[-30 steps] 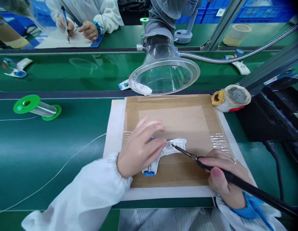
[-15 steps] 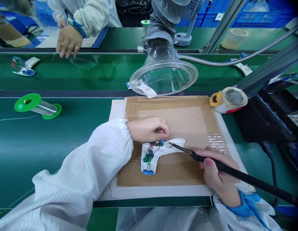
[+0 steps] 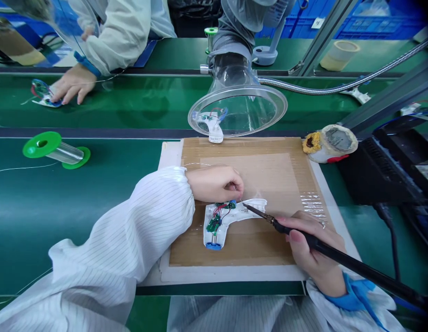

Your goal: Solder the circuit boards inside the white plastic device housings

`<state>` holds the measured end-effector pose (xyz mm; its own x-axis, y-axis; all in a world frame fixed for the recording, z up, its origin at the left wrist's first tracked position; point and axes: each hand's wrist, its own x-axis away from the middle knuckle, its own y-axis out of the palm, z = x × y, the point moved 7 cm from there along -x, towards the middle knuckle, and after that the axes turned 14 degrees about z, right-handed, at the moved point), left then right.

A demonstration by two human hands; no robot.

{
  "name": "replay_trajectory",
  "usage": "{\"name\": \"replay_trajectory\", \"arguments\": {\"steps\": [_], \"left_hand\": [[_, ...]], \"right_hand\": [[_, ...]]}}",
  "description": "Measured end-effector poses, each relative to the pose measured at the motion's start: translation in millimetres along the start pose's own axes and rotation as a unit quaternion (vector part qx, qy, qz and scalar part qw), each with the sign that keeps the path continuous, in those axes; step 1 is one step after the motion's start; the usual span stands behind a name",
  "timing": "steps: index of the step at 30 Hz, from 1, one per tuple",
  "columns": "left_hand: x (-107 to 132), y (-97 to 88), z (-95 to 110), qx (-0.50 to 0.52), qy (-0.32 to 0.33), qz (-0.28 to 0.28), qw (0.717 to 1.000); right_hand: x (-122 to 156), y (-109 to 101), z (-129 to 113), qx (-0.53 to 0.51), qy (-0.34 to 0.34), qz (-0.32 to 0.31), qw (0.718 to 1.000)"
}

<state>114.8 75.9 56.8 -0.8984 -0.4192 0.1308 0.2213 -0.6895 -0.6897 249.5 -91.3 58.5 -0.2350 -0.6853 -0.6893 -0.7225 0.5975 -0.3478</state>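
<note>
A white plastic housing (image 3: pixel 223 220) with a small green circuit board, red and black wires and a blue end cap lies on a brown cardboard mat (image 3: pixel 269 175). My left hand (image 3: pixel 217 183) rests just above it, fingers pinched on a thin solder wire whose end points at the board. My right hand (image 3: pixel 312 251) grips a black soldering iron (image 3: pixel 338 260) like a pen. Its metal tip touches the housing beside the board.
A clear fume-extractor funnel (image 3: pixel 238 103) hangs over the mat's far edge, with another white housing (image 3: pixel 212 125) under it. A green solder spool (image 3: pixel 55 148) lies left. A tip-cleaning holder (image 3: pixel 329 143) and black station (image 3: pixel 390 170) stand right. A co-worker's hand (image 3: pixel 70 85) reaches onto the far belt.
My left hand drew back from covering the housing and pinched the solder wire above it. The iron tip stayed at the housing. The co-worker's hand moved down onto the far belt.
</note>
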Motion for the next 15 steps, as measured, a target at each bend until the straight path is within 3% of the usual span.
{"name": "replay_trajectory", "arguments": {"steps": [3,5,7,9,10,11,13,15], "left_hand": [[-2,2.7,-1,-0.016,-0.006,-0.023,1.0],[-1,0.9,2,-0.048,0.004,-0.007,0.999],[5,-11.1,10,-0.113,0.019,0.092,0.989],[19,-24.1,23,-0.199,0.024,0.21,0.957],[28,-25.1,29,-0.235,0.029,0.237,0.942],[36,-21.1,36,-0.26,0.041,0.235,0.936],[48,-3.7,46,-0.281,0.086,0.174,0.94],[58,12.3,48,-0.293,0.118,0.116,0.942]], "right_hand": [[0,1,1,-0.004,0.008,-0.007,1.0],[0,0,1,-0.012,0.005,-0.009,1.0],[2,-2,1,-0.012,0.002,-0.006,1.0],[5,-6,3,-0.012,0.002,0.004,1.0],[7,-7,5,-0.012,0.008,0.014,1.0],[8,-8,8,-0.008,0.02,0.023,1.0],[9,-3,13,0.015,0.042,0.028,0.999],[7,11,15,0.048,0.045,-0.003,0.998]]}}
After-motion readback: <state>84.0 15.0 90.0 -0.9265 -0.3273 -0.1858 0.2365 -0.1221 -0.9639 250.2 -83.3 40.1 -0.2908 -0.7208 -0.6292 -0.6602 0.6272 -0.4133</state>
